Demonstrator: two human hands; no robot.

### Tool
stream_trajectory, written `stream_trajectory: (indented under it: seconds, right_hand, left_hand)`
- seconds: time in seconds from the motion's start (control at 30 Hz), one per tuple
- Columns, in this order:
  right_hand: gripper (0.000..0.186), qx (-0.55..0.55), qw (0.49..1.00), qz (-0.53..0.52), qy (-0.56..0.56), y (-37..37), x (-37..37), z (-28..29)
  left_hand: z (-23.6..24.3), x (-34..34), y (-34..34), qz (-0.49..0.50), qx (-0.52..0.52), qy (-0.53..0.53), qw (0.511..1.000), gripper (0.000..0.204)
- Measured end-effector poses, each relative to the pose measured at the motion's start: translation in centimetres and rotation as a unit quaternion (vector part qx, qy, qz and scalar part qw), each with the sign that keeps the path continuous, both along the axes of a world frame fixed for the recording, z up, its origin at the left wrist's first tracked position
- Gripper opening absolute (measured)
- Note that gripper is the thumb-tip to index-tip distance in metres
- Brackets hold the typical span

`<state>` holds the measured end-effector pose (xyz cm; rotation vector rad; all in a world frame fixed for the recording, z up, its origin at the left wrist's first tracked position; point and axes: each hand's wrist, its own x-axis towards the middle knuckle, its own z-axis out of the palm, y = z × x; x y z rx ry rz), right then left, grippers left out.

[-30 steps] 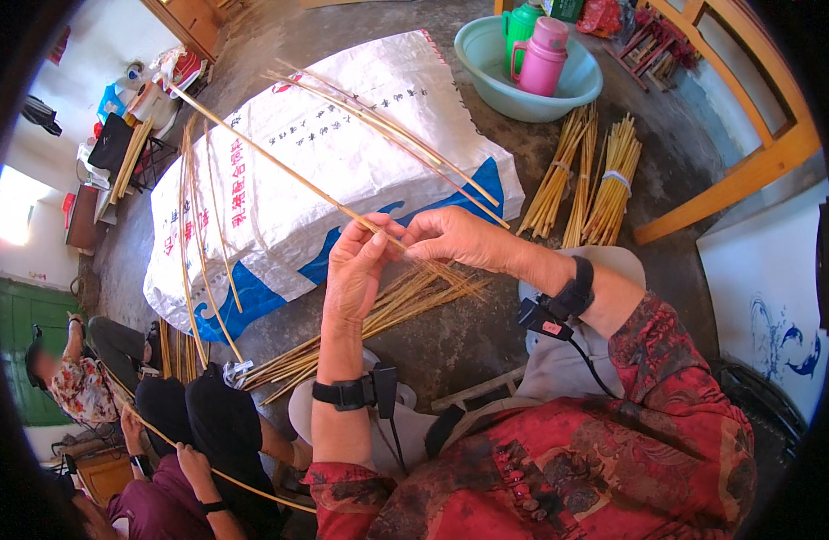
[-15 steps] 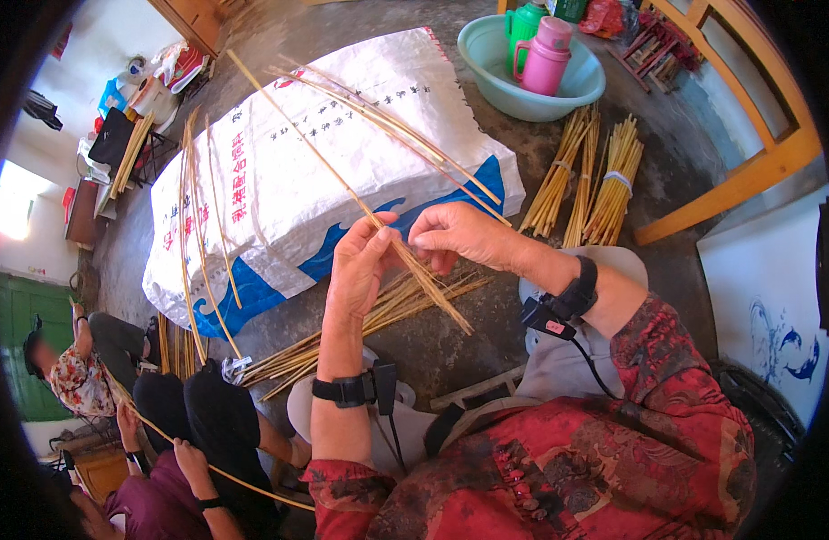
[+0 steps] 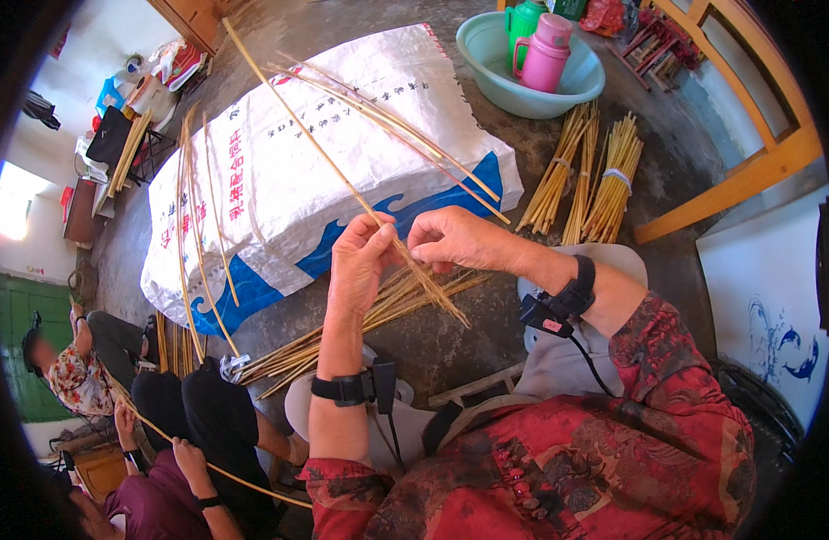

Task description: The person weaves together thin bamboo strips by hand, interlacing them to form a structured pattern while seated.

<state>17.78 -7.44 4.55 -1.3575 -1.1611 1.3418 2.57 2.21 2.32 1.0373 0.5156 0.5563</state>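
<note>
My left hand (image 3: 359, 256) pinches a long pale reed stalk (image 3: 302, 130) between thumb and fingers. The stalk slants up and left over a white woven sack (image 3: 252, 171) with blue waves and printing. Its frayed, wispy end (image 3: 441, 297) hangs below my fingers. Close beside it, my right hand (image 3: 458, 241) has thumb and index curled together at the fibres. Several loose stalks (image 3: 405, 130) lie across the sack, and more reeds (image 3: 297, 355) are on the floor below it.
Tied reed bundles (image 3: 612, 184) lie at right, near a basin (image 3: 477, 81) with two flasks and a wooden frame (image 3: 702, 207). A white board (image 3: 756, 297) stands far right. Two people sit at lower left, one in a floral shirt (image 3: 81, 387), one in maroon (image 3: 162, 499), who holds a long cane.
The stalk has swung steeper, its upper tip moving right and up. Its frayed end has swung lower. My right hand shifts slightly at the fibres; my left hand keeps its pinch.
</note>
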Motion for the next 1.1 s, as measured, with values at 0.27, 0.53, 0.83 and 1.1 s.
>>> stream_trajectory:
  seconds: [0.27,0.53,0.83,1.1]
  right_hand:
    - [0.013,-0.045,0.999,0.023,-0.012,0.1,0.1,0.3]
    - [0.013,0.020,0.991,0.026,-0.126,0.3,-0.7,0.2]
    - [0.014,-0.064,0.994,0.037,0.083,0.2,0.4,0.5]
    - [0.014,-0.051,0.992,0.008,0.114,0.3,0.3,0.3]
  left_hand:
    - [0.4,0.2,-0.7,0.007,0.006,0.017,1.000,0.015]
    - [0.8,-0.1,-0.7,-0.004,0.005,0.039,0.999,0.015]
    - [0.5,-1.1,0.3,0.016,-0.007,-0.001,1.000,0.020]
    - [0.5,-1.1,0.3,0.007,-0.012,-0.020,1.000,0.021]
